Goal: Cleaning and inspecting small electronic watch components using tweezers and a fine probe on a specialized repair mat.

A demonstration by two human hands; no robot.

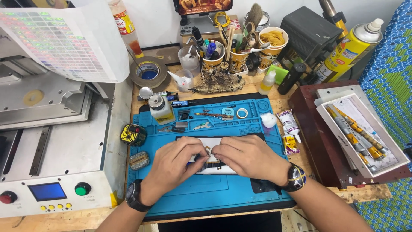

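Cluttered with cups of tools, bottles and tape, a wooden workbench carries a blue silicone repair mat [206, 193] with moulded trays along its far edge, and on the middle of that mat lies a flat white rectangular device with a dark band across its near part [212, 146], the thing both hands work on. Judging from how it lies, the work looks to be in its middle: the device rests flat and partly covered, with a small pale strip or tab [209, 150] pinched at its centre, not yet clear of the surface; whether anything has been removed I cannot tell. The left hand [174, 161] is curled narrow, thumb and forefinger closed on that strip, its other fingers resting on the device. The right hand [249, 157] meets it fingertip to fingertip, also pinched narrow on the same spot, palm down over the device's right half. Beyond them stand a squat clear bottle with a metal cap [161, 109], a small roll of tape [242, 113], and a white machine with a green button [82, 188] at left.
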